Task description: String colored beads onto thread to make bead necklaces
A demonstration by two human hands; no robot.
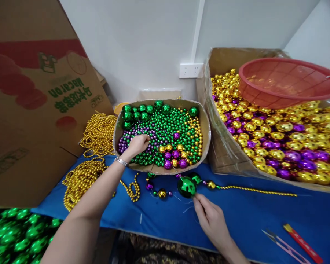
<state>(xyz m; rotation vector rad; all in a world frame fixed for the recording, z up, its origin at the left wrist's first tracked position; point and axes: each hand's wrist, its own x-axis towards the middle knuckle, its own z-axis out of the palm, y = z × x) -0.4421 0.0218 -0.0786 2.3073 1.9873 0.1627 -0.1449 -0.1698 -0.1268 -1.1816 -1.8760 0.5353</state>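
My left hand (139,144) is over the purple and green beads (159,128) in a low cardboard box (205,121). Its fingers are closed together, and whatever they may hold is hidden. A large shiny green bead (187,187) is gripped at its lower right edge by my right hand (209,216), just in front of the box. From that bead a thin thread runs up toward the box rim. Close behind it lies a strung length of purple, gold and green beads (162,193), continuing rightward into a thin gold bead strand (258,190).
Coiled gold bead strands (97,134) lie left, beside a tall carton (30,110). A bigger box of gold and purple beads (280,143), topped by a red basket (288,84), stands right. Pink-handled snips (287,247) and a red cutter (302,242) rest on the blue cloth (236,220).
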